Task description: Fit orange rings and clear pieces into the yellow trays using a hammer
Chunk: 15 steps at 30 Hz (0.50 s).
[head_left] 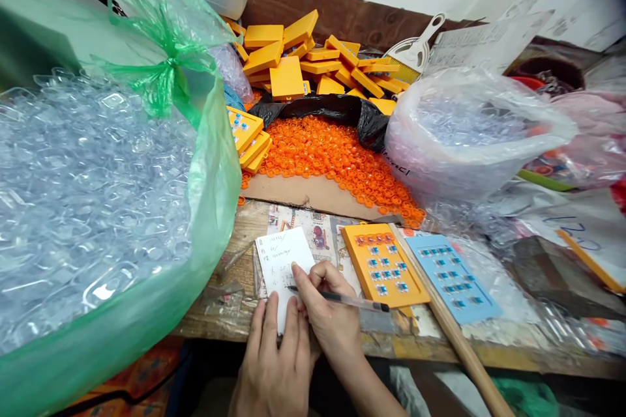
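Observation:
A small white sheet of paper with handwritten lines lies at the front edge of the wooden table. My left hand rests flat on its lower part, fingers stretched out. In my right hand a dark pen is gripped, its tip on the paper near the lowest written line. Right of that hand lies an orange tray with small blue-and-white pieces and a row of orange rings. Beyond it are a wooden stick and a light blue tray with similar pieces.
A large green bag of clear plastic parts fills the left. Orange rings are heaped behind the paper, with stacked orange trays at the back. A white plastic bag of clear parts and a white dustpan stand right.

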Motion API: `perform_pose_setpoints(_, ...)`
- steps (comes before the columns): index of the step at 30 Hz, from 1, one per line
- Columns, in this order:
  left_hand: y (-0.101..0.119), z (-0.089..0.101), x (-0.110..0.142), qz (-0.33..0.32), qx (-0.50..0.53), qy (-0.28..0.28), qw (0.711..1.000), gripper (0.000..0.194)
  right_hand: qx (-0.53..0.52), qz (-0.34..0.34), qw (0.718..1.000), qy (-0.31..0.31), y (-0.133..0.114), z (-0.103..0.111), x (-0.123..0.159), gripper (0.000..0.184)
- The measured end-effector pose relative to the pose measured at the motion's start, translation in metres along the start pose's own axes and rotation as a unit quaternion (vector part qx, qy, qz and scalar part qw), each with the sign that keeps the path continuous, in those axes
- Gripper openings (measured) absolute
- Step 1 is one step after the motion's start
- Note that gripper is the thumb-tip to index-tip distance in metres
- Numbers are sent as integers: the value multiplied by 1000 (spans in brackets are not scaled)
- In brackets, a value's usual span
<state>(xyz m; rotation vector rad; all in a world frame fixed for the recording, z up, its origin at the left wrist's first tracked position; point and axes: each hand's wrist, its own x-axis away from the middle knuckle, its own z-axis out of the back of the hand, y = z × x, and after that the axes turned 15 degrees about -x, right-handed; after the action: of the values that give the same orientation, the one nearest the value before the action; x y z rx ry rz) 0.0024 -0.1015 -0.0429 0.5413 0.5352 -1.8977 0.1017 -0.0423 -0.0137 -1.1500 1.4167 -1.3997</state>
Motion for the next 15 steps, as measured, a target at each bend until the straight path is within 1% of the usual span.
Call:
perform_pose_setpoints(4, 0, -2, 2, 12, 1, -12, 1000, 30, -2, -5, 1000, 0, -1, 1, 0, 40)
perform_pose_setpoints(8, 2, 1, 1, 13, 9, -12, 1000, 30, -15, -20, 1000, -3, -3, -1, 0, 40)
perform_pose_setpoints(11, 4, 3, -1, 30, 13, -30, 999, 30, -31, -30, 999, 0, -2, -1, 1, 42)
perform_pose_setpoints(13, 5, 3, 0, 36, 13, -33, 999, 29, -49, -34, 998, 8, -3, 0, 2, 43)
perform_pose_setpoints(15, 5, 1, 1, 39, 13, -25, 999, 29, -74, -29, 996, 30, -6, 3, 0, 39)
